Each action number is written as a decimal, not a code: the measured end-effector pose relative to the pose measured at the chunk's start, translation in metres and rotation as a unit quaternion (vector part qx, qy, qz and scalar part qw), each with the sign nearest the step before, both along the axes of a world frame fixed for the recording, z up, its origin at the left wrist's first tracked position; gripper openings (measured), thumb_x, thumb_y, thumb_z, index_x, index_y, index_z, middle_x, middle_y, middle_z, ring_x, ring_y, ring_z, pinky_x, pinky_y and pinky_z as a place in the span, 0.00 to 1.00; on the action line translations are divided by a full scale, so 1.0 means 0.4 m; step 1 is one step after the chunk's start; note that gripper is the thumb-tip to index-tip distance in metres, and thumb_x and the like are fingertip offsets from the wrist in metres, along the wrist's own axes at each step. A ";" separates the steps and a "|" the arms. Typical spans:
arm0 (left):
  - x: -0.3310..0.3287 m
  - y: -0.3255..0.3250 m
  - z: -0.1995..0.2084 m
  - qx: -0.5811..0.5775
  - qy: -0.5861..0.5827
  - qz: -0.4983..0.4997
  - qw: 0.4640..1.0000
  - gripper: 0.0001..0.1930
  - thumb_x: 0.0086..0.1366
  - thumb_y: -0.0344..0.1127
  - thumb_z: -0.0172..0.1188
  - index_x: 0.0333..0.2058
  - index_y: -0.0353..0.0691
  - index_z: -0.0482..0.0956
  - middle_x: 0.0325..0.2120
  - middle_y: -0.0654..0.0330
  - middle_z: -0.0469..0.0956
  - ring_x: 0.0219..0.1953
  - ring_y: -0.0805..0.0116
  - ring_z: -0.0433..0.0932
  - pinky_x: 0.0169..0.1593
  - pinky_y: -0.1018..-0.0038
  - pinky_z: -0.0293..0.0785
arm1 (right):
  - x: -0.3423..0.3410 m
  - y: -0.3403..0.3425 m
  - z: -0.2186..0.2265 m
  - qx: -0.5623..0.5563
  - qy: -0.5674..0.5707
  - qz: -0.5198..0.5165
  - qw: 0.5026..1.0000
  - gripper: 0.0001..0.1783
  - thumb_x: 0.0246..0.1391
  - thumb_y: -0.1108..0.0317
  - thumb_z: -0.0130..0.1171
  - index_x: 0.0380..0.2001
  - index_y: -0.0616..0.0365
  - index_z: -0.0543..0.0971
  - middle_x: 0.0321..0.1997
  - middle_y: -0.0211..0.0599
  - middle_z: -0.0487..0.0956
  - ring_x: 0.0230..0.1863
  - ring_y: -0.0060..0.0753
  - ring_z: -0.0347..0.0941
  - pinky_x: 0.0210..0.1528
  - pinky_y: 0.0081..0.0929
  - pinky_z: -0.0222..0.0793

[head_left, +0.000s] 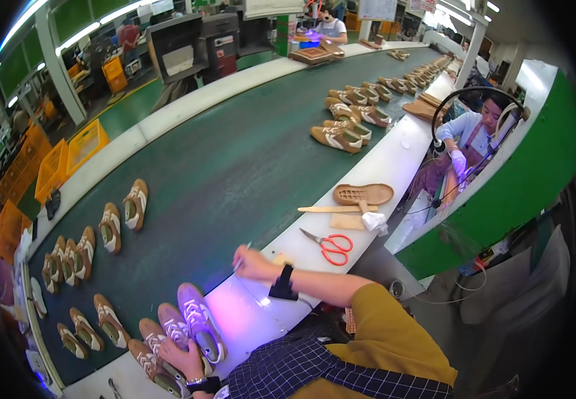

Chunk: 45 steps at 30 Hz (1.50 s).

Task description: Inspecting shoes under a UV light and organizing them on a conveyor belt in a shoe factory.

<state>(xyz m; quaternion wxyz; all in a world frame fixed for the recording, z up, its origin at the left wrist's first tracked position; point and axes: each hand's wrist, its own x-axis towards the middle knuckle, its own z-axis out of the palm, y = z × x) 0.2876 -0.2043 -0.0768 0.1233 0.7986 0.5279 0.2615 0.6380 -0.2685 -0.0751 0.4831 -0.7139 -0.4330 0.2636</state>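
Note:
Several tan sneakers with white laces stand close together at the near edge of the belt. My left hand (183, 360) closes over one sneaker (170, 326) in this row, its fingertips on the upper; the far side of the grip is hidden. Beside it, the rightmost sneaker (199, 317) is tinted purple by a light on the white ledge (251, 307). Above that ledge, at the belt's edge, my right hand (256, 264) is closed round a thin, pale, pen-like stick (239, 264). Red-handled scissors (333, 247) lie to the right of it.
A shoe sole (362, 194), a flat wooden stick (328, 209) and a crumpled white tissue (375, 223) lie on the ledge. More sneakers stand along the green belt (215, 159). A co-worker (477, 136) sits at right behind a green panel (501, 219). Yellow crates (87, 147) stand at left.

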 end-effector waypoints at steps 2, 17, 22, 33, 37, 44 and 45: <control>0.022 -0.004 0.019 0.006 0.012 -0.001 1.000 0.29 0.43 0.37 0.63 0.44 0.27 0.68 0.43 0.42 0.66 0.51 0.44 0.60 0.58 0.54 0.53 | 0.175 -0.023 0.086 -0.064 -0.103 -0.068 0.990 0.14 0.40 0.60 0.64 0.25 0.59 0.76 0.27 0.45 0.78 0.32 0.46 0.76 0.36 0.39 0.70; 0.051 0.024 0.010 0.009 0.130 0.044 0.991 0.36 0.43 0.44 0.65 0.50 0.30 0.69 0.44 0.39 0.72 0.50 0.41 0.66 0.57 0.55 0.57 | 1.222 -0.312 0.095 -0.284 -0.190 -0.456 0.822 0.19 0.51 0.60 0.53 0.42 0.63 0.72 0.45 0.59 0.75 0.49 0.57 0.71 0.51 0.46 0.66; 0.110 0.071 0.062 0.220 0.153 -0.086 0.960 0.34 0.44 0.45 0.63 0.49 0.29 0.70 0.43 0.39 0.72 0.49 0.41 0.67 0.57 0.56 0.58 | 1.331 -0.282 0.056 -0.289 -0.173 -0.479 0.811 0.20 0.48 0.66 0.56 0.45 0.62 0.70 0.49 0.56 0.72 0.55 0.54 0.66 0.56 0.46 0.60; 0.301 0.101 0.096 -0.084 0.232 0.047 0.968 0.33 0.47 0.48 0.61 0.47 0.29 0.71 0.41 0.38 0.73 0.47 0.40 0.68 0.55 0.55 0.59 | 1.457 -0.215 0.048 -0.397 -0.303 -0.433 0.751 0.34 0.28 0.49 0.69 0.38 0.60 0.76 0.39 0.49 0.78 0.48 0.49 0.71 0.53 0.43 0.62; 0.299 0.138 0.023 -0.070 0.223 0.022 0.972 0.32 0.48 0.48 0.61 0.47 0.29 0.71 0.41 0.38 0.73 0.47 0.40 0.68 0.55 0.55 0.59 | 1.467 -0.259 0.051 -0.400 -0.175 -0.314 0.843 0.44 0.21 0.47 0.71 0.44 0.67 0.76 0.42 0.53 0.78 0.46 0.45 0.74 0.50 0.32 0.67; 0.101 0.069 -0.025 -0.021 0.229 0.074 0.970 0.32 0.48 0.49 0.61 0.47 0.29 0.71 0.40 0.38 0.73 0.46 0.39 0.68 0.54 0.55 0.60 | 1.406 -0.250 -0.043 -0.241 -0.150 -0.347 0.894 0.41 0.18 0.61 0.70 0.43 0.67 0.72 0.42 0.54 0.77 0.46 0.50 0.73 0.49 0.33 0.68; 0.053 0.033 0.012 -0.010 0.243 0.096 0.965 0.32 0.49 0.49 0.61 0.46 0.29 0.71 0.40 0.38 0.73 0.46 0.39 0.68 0.54 0.55 0.60 | 1.361 -0.237 -0.012 -0.241 -0.131 -0.356 0.893 0.39 0.17 0.62 0.69 0.41 0.66 0.73 0.41 0.52 0.77 0.44 0.49 0.74 0.47 0.33 0.69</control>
